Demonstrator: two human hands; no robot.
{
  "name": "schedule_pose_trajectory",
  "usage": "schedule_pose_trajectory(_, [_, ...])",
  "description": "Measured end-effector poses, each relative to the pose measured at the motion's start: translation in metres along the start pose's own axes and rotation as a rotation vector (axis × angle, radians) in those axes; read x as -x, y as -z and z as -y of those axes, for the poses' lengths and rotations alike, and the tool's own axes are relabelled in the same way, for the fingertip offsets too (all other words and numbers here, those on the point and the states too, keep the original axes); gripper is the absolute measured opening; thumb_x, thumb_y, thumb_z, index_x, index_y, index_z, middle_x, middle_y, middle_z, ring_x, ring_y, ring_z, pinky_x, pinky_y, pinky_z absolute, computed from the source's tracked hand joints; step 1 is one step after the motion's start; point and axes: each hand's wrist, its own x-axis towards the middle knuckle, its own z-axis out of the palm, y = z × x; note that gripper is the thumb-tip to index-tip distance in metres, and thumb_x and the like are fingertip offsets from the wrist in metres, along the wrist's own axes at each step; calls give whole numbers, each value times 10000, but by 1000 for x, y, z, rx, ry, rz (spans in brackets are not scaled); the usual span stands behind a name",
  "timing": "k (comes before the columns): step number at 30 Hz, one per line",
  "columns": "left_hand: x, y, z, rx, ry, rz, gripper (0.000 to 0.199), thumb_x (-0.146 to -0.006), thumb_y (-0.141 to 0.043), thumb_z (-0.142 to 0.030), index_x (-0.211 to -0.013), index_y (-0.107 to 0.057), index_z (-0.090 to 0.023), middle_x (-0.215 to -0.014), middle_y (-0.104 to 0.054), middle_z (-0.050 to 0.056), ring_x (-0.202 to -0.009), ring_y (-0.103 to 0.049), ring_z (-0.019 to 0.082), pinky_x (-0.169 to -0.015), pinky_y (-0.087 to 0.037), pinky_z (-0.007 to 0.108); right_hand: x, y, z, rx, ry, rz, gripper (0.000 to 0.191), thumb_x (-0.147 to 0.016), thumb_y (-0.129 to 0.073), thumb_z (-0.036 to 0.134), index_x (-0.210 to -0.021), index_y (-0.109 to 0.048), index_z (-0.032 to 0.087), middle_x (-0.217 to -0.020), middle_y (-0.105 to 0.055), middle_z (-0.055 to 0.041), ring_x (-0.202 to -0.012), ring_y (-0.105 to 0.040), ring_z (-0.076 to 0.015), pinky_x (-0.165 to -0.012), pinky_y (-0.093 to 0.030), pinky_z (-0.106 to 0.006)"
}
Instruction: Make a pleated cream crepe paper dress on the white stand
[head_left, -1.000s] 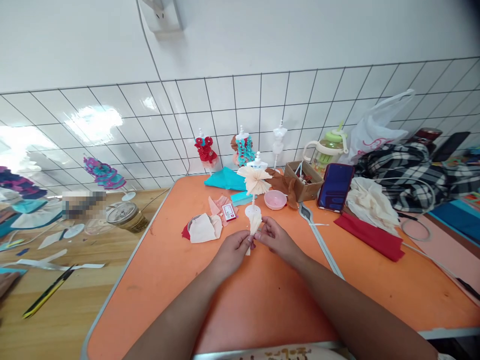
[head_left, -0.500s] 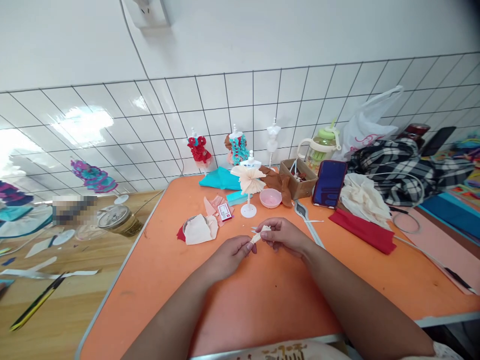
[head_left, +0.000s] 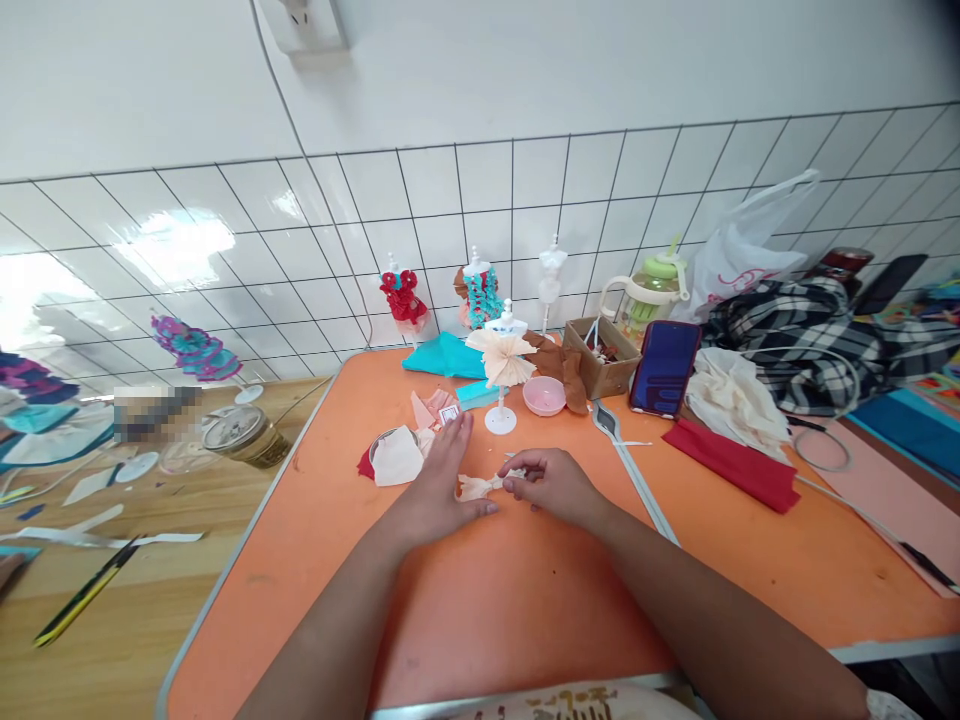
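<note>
My left hand (head_left: 436,492) is open, fingers stretched forward with their tips at a small white-and-red box (head_left: 449,413), partly hidden behind them. Its thumb points right, just below a cream crepe paper piece (head_left: 480,487) gathered narrow in the middle like a bow. My right hand (head_left: 553,484) pinches the right end of that piece, low over the orange table. Directly beyond stands a small white dress form (head_left: 501,420) wearing pleated cream paper. Left of my left hand lies a cream paper piece (head_left: 397,457) over a round thing, with red material under it.
Behind are a pink bowl (head_left: 544,396), a cardboard box (head_left: 609,372), a phone (head_left: 665,368) and more dress forms, one in red (head_left: 403,298). Scissors (head_left: 606,421) and folded red paper (head_left: 731,465) lie right. A utility knife (head_left: 84,595) lies on the wooden table at left.
My left hand has let go of the cream crepe paper piece and reached forward-left to the small box, fingers spread. My right hand still holds the piece, now lower and spread flatter.
</note>
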Motion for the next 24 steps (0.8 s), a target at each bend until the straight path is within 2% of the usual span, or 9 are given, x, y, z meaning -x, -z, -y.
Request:
schedule_pose_trajectory(3, [-1,-5,-13,80,-100,65,694,-844,-489,-439,-1430,-145,-297,-1497,-201,62,-1359,-201,240,-1068,-247,377,4,-7,4,-7,40,9,198,-721,-610,325,-851,-677,193,-736,-655,-25,-614,-583,-131,-478,-476,-219])
schedule_pose_trajectory(6, [0,-9,-23,185,-79,179,394,-917,-336,-378,-1281,-421,-250,-1154,-569,73,-1019,-537,192,-860,-413,304,5,-9,6,-104,37,41,179,-738,-597,326,-834,-657,188,-747,-662,-22,-663,-612,-141,-533,-496,-232])
schedule_pose_trajectory(8, [2,-9,-26,236,-55,199,338,-927,-297,-372,-1134,-523,-230,-934,-605,42,-831,-547,168,-749,-418,278,5,-10,5,-155,24,58,181,-742,-598,331,-818,-662,181,-747,-658,-23,-665,-615,-137,-565,-500,-240])
schedule_pose_trajectory(11, [3,-9,-22,279,-1,195,317,-913,-320,-407,-979,-563,-214,-819,-567,16,-746,-502,157,-681,-394,261,3,-10,0,-162,26,77,203,-740,-608,343,-805,-689,168,-736,-647,-26,-620,-590,-122,-589,-496,-250])
schedule_pose_trajectory(15, [0,-8,-6,330,150,194,328,-877,-374,-448,-842,-568,-185,-725,-535,5,-650,-472,143,-616,-382,258,-2,-3,-6,-123,53,53,304,-792,-555,371,-1012,-646,182,-772,-647,-33,-649,-603,-139,-601,-498,-268])
schedule_pose_trajectory(17, [-4,-6,0,433,207,165,327,-854,-419,-457,-823,-577,-172,-719,-556,14,-672,-493,148,-649,-400,266,-6,6,-10,57,139,-60,326,-836,-496,369,-1096,-603,204,-862,-641,-47,-758,-608,-158,-668,-497,-286])
schedule_pose_trajectory(20, [-8,-2,2,652,237,139,314,-824,-490,-457,-821,-596,-162,-812,-614,44,-772,-533,162,-742,-415,284,-13,18,-21,566,272,-227,338,-844,-501,365,-1135,-580,213,-1042,-597,-87,-1013,-525,-221,-841,-429,-352])
schedule_pose_trajectory(22, [-8,-1,0,766,257,117,298,-813,-526,-445,-895,-613,-171,-958,-626,64,-893,-542,180,-807,-408,298,-18,21,-29,848,262,-244,328,-823,-546,351,-1113,-573,202,-1081,-571,-103,-1063,-476,-254,-865,-385,-378])
schedule_pose_trajectory(24, [-7,-2,-2,826,261,99,293,-811,-546,-429,-956,-620,-185,-1084,-595,72,-993,-515,193,-850,-396,307,-22,20,-35,981,210,-225,233,-814,-565,308,-1014,-574,188,-1039,-569,-100,-1009,-487,-247,-820,-378,-355])
